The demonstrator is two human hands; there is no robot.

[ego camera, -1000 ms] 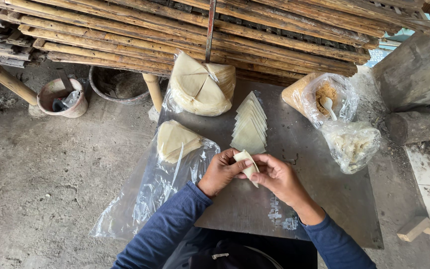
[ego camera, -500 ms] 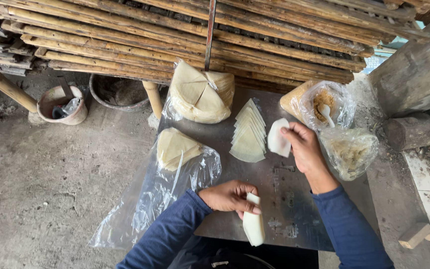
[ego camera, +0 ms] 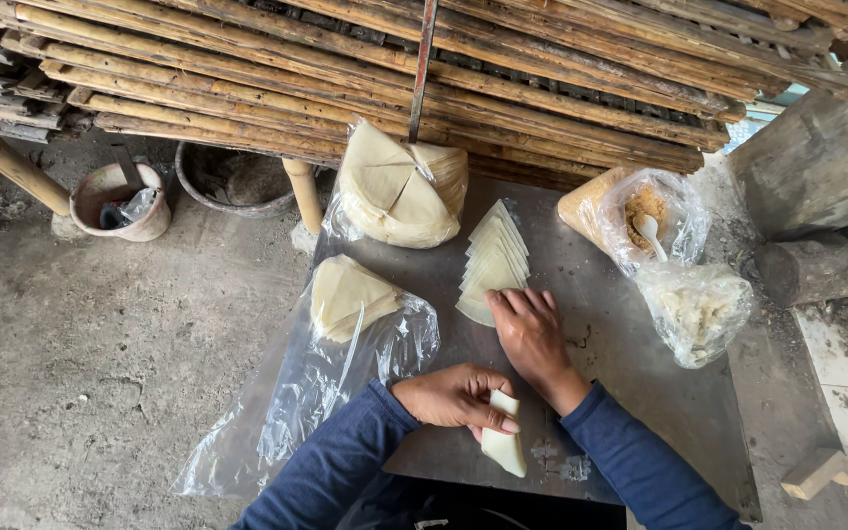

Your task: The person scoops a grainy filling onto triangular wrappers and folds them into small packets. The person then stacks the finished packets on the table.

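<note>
The left hand (ego camera: 455, 397) pinches a pale folded wrapper (ego camera: 503, 449), which hangs below its fingertips over the near edge of the grey table (ego camera: 630, 393). The right hand (ego camera: 532, 334) lies flat and unclenched, its fingertips resting on the near end of a fanned row of wrappers (ego camera: 495, 260). Beyond that row sits a clear bag of stacked wedge-shaped wrappers (ego camera: 399, 186). Left of the fingers a second open clear bag (ego camera: 365, 344) holds a smaller stack. To the right, one clear bag (ego camera: 645, 216) holds brown crumbly filling with a white spoon, and another (ego camera: 697, 309) holds something pale, perhaps shredded filling.
</note>
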